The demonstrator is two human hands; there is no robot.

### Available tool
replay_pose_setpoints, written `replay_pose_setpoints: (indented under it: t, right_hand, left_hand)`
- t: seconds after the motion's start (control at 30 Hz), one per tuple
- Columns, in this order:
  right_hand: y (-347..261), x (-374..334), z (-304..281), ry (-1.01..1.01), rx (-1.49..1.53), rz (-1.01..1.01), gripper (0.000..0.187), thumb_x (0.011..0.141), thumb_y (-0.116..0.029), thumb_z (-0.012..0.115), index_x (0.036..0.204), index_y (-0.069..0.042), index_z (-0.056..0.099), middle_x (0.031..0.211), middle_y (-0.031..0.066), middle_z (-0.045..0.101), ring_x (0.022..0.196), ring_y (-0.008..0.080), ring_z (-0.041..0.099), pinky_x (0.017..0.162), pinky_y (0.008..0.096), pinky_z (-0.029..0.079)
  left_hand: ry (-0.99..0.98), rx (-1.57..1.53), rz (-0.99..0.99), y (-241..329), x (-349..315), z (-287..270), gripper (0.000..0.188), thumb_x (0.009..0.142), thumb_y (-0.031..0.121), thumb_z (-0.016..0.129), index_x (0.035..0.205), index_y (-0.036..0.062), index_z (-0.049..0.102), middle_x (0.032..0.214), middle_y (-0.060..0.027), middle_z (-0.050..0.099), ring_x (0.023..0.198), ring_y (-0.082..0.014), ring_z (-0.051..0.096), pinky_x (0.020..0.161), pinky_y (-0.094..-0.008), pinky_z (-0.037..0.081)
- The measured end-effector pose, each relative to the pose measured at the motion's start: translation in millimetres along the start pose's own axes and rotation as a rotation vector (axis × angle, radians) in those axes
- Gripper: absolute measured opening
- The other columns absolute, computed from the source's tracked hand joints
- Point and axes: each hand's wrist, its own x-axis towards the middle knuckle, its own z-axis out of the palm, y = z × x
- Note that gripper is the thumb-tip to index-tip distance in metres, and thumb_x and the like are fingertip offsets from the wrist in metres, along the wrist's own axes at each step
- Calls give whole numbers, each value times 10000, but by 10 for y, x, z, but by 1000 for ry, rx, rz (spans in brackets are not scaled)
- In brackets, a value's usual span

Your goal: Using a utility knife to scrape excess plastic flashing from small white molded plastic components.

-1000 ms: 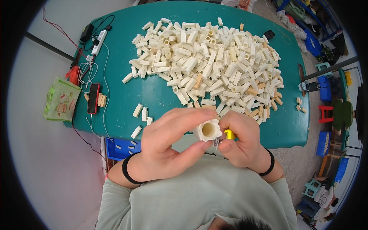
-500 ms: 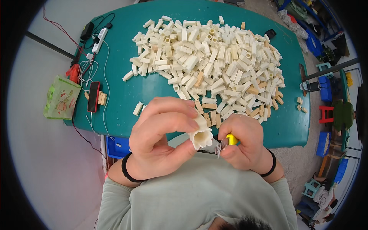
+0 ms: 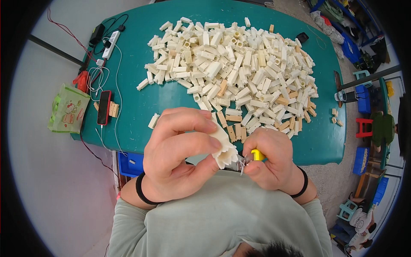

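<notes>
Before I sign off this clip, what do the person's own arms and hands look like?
The left hand and right hand are ungloved. A thin black band circles the left wrist, a similar one the right. Pale grey-green sleeves leave the forearms bare.

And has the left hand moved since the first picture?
Yes, the left hand has moved leftward, closer to the phone lying on the green table.

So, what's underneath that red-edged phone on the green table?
Tan pieces show at both sides of the phone; whatever lies directly beneath it is covered, so I can't tell.
</notes>
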Motion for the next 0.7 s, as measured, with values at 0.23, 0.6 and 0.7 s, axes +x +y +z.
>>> replay_pose_setpoints:
  t: [0.23,0.6,0.7]
  right_hand:
    - [9,-1,5,-1,-4,3,368,770,-385,607,652,-56,491,527,45,440,408,198,412,383,285,305]
    - [9,1,12,200,-389,-92,348,724,-350,657,669,-46,495,536,59,457,419,216,429,386,290,315]
    - [10,-11,-17,213,-379,-103,360,730,-365,652,678,-44,496,545,61,464,435,216,436,399,280,325]
  left_hand:
    - [6,30,19,7,-2,-7,409,607,-9,737,897,97,469,953,-97,495,899,-268,515,726,-354,457]
    - [30,175,-34,92,-63,-21,402,584,-52,719,881,81,483,946,-97,500,872,-250,520,706,-339,462]
    - [51,211,0,83,-64,-16,410,576,-56,720,881,84,484,945,-95,500,875,-248,517,710,-337,462]
